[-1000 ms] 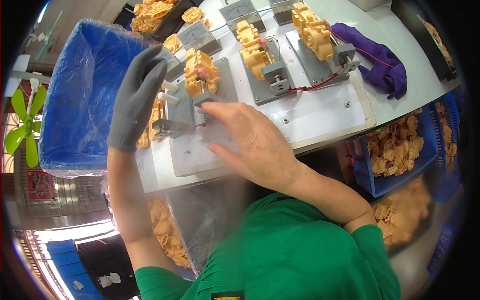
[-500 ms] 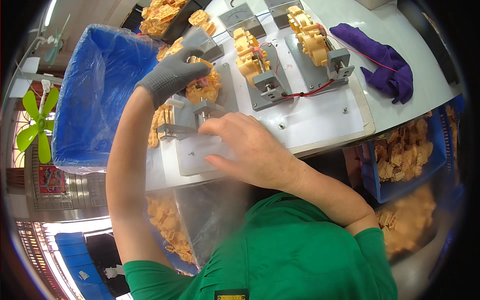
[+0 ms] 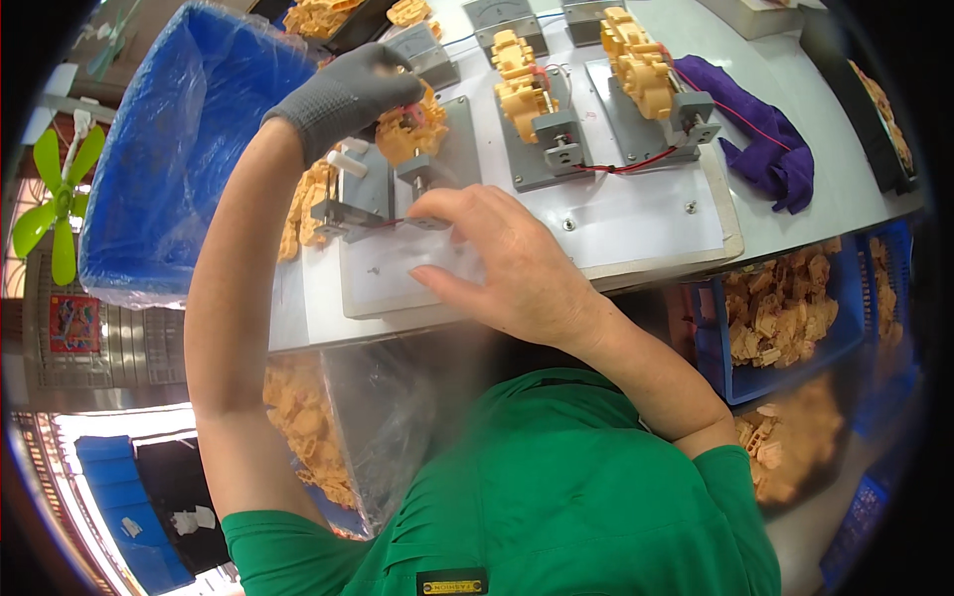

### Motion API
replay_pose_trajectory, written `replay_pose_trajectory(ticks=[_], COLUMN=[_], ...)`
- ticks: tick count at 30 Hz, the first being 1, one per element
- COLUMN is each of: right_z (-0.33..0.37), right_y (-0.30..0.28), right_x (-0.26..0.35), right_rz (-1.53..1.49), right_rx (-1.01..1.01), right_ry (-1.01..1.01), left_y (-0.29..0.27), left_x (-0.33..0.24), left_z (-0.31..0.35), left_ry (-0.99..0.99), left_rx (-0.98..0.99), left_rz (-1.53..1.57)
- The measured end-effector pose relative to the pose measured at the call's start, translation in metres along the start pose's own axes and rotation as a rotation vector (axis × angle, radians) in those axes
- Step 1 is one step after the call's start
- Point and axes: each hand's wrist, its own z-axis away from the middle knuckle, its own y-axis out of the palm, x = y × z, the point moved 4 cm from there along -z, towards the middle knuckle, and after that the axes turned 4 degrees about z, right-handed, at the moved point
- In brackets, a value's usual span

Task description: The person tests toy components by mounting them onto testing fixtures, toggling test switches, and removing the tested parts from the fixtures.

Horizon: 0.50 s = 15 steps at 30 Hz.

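My left hand (image 3: pixel 350 97), in a grey glove, curls its fingers at the far end of a yellow plastic gear-shaped part (image 3: pixel 412 134). Whatever lies inside those fingers is hidden. The part sits on the leftmost grey test fixture (image 3: pixel 452 164), with a pinkish piece on it. My bare right hand (image 3: pixel 512 263) has its index finger at the fixture's near end, its thumb held apart below. Two similar fixtures to the right carry a yellow part (image 3: pixel 522 89) and another yellow part (image 3: pixel 636 70), with red wires at them.
A plastic-lined blue bin (image 3: pixel 179 169) stands at left. Grey meters (image 3: pixel 497 22) line the back. A purple cloth (image 3: pixel 770 139) lies at right. Yellow pieces fill a blue crate (image 3: pixel 785 308) below right and a plastic-lined container (image 3: pixel 303 427) below left. Screws (image 3: pixel 568 225) protrude from the white board.
The view has shifted, moving the table upward in the picture. My left fingers have curled more and sit slightly farther up the yellow part. My right hand stays by the fixture's near end.
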Motion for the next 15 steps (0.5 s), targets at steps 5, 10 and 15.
replay_pose_trajectory(ticks=[5, 10, 15], right_z=[0.000, 0.002, 0.000], right_y=[0.001, 0.004, 0.004], right_x=[-0.001, -0.004, -0.001], right_rz=[0.010, 0.027, 0.016], right_rx=[-0.028, -0.053, -0.064], right_ry=[-0.011, 0.003, -0.023], left_y=[-0.002, 0.012, 0.002], left_x=[0.003, 0.013, 0.021], left_z=[0.001, -0.004, -0.017], left_ry=[0.021, 0.020, 0.048], left_rx=[0.006, 0.028, 0.228], left_rz=[0.004, 0.067, 0.062])
